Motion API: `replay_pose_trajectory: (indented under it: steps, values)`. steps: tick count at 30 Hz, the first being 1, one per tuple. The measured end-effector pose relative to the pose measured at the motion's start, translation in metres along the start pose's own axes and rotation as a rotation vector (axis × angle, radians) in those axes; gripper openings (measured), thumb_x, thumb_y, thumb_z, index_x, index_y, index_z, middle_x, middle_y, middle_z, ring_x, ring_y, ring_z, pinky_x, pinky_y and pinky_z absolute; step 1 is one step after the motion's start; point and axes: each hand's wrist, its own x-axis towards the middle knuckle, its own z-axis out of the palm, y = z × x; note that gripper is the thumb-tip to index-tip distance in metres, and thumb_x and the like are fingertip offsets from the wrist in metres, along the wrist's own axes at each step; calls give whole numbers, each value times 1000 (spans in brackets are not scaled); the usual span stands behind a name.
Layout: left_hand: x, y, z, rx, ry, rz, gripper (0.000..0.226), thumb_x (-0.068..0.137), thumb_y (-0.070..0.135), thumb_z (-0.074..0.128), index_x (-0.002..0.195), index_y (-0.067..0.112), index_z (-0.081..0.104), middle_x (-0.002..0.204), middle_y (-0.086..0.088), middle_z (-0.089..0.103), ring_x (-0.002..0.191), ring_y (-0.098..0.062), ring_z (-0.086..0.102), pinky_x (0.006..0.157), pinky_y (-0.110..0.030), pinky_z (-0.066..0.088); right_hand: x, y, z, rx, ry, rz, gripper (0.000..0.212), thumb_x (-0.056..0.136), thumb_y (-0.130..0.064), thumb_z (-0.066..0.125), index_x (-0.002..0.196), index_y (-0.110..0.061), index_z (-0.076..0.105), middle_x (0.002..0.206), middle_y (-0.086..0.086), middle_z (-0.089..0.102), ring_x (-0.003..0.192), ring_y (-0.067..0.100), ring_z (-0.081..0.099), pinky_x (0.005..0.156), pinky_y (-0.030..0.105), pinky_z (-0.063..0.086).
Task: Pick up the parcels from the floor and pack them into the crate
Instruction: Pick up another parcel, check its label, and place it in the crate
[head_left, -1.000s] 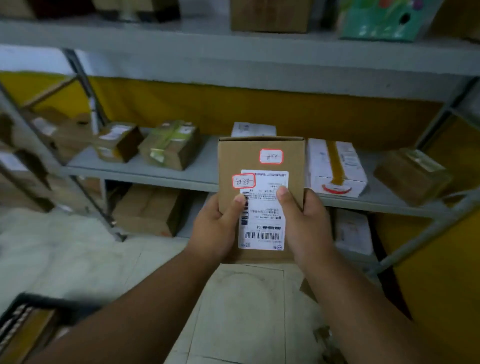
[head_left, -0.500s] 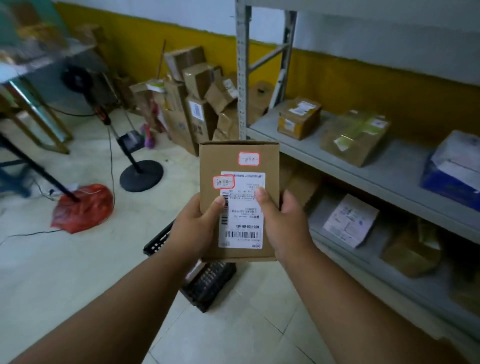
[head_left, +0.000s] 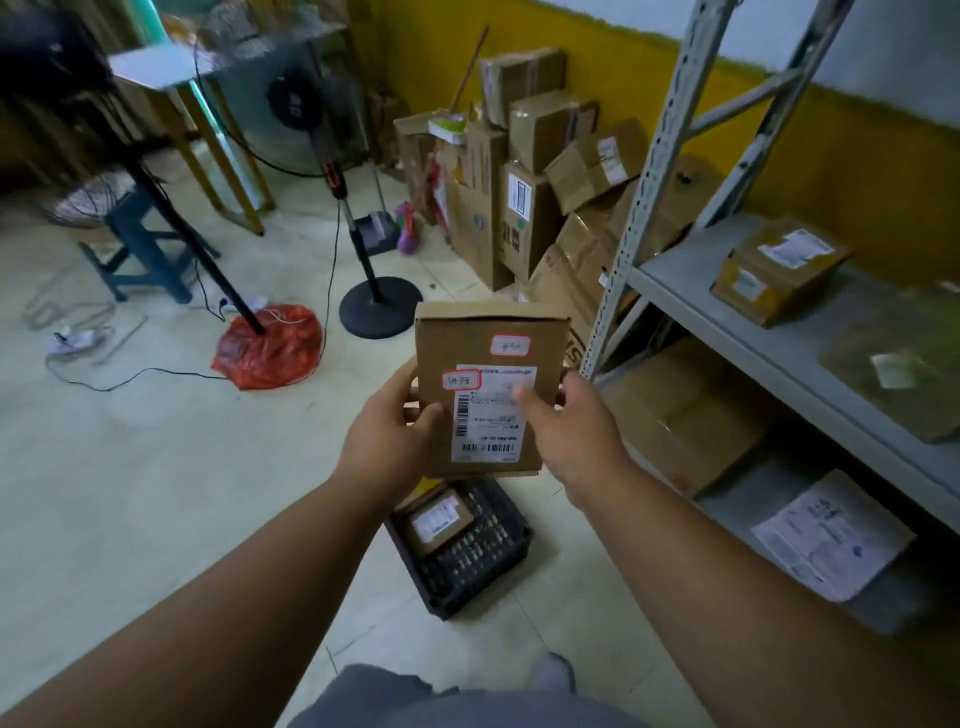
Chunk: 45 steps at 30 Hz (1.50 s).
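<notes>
Pale tiled floor (head_left: 130, 493); yellow lower wall (head_left: 597, 47) with white band above; grey metal shelving (head_left: 779, 353) at right; blue stool (head_left: 140, 244) at left; standing fan (head_left: 311, 104) on round black base; glass-topped table (head_left: 208, 57) behind; dim light.

A flat brown cardboard parcel (head_left: 488, 358) with white shipping label is held upright above a black slotted plastic crate (head_left: 467, 561) on the floor, which contains one smaller labelled brown parcel (head_left: 439, 522).

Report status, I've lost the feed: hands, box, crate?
Left hand and right hand grip box. Crate below, one parcel inside. Nothing between.
</notes>
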Motion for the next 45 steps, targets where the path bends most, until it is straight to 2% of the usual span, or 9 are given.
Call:
replay_pose_trajectory:
  steps: [6, 9, 12, 21, 28, 33, 37, 41, 45]
  values:
    - [59, -18, -17, -47, -56, -4, 32, 93, 39, 52, 102, 70, 55, 98, 35, 67, 87, -1, 71, 68, -28, 57, 30, -27, 41, 23, -31, 50, 66, 56, -91, 49, 100, -43, 49, 92, -19, 67, 74, -6, 66, 53, 12, 48]
    - [98, -33, -27, -31, -165, -13, 26, 101, 40, 48, 110, 63, 56, 97, 39, 66, 84, 11, 68, 65, -21, 52, 52, -31, 61, 23, 27, 124, 85, 50, -99, 40, 108, -37, 53, 92, -12, 72, 76, 2, 70, 56, 18, 50]
    - [149, -46, -35, 67, -292, -1, 26, 102, 43, 45, 122, 54, 57, 103, 23, 71, 99, -4, 66, 77, -31, 54, 71, -27, 82, 30, 126, 211, 95, 47, -104, 36, 103, -33, 64, 87, -13, 76, 72, 1, 72, 59, 21, 53]
    - [226, -82, -35, 133, -680, -51, 31, 102, 37, 51, 132, 37, 57, 115, 5, 71, 101, -18, 71, 89, -43, 57, 79, 21, 141, -109, 614, 476, 62, 94, -70, 32, 91, -19, 66, 97, 9, 67, 76, 19, 66, 56, 26, 47]
    - [243, -122, -4, 205, -782, -69, 18, 103, 29, 50, 113, 38, 62, 107, 9, 73, 99, -17, 70, 88, -40, 56, 76, 81, 147, -104, 782, 527, 34, 96, -51, 55, 102, -19, 47, 77, -13, 55, 63, -3, 51, 41, 9, 36]
    - [246, -188, 25, 220, -842, -112, 35, 102, 9, 46, 114, 38, 63, 91, 28, 73, 85, 6, 68, 65, -13, 53, 80, 143, 183, -97, 849, 566, 21, 98, -42, 56, 88, -29, 43, 76, -16, 54, 57, -5, 55, 40, 6, 36]
    - [266, -269, 65, 288, -927, -152, 54, 99, 14, 44, 106, 64, 60, 101, 29, 71, 86, 12, 66, 58, -8, 51, 98, 229, 226, -57, 789, 610, 10, 98, -37, 55, 94, -28, 56, 95, -7, 66, 74, -2, 66, 53, 14, 50]
    - [295, -363, 120, 339, -976, -180, 61, 96, 14, 43, 89, 72, 61, 93, 29, 73, 89, -4, 72, 68, -19, 56, 132, 327, 263, -8, 753, 721, 39, 96, -44, 53, 123, -16, 54, 119, 7, 63, 99, 21, 68, 78, 40, 61]
    - [313, -460, 168, 436, -1041, -126, 35, 85, 32, 41, 97, 57, 64, 81, 14, 72, 71, -4, 68, 56, -17, 50, 158, 415, 311, -19, 861, 774, 45, 95, -37, 61, 129, -16, 41, 126, 4, 54, 102, 18, 65, 78, 34, 61]
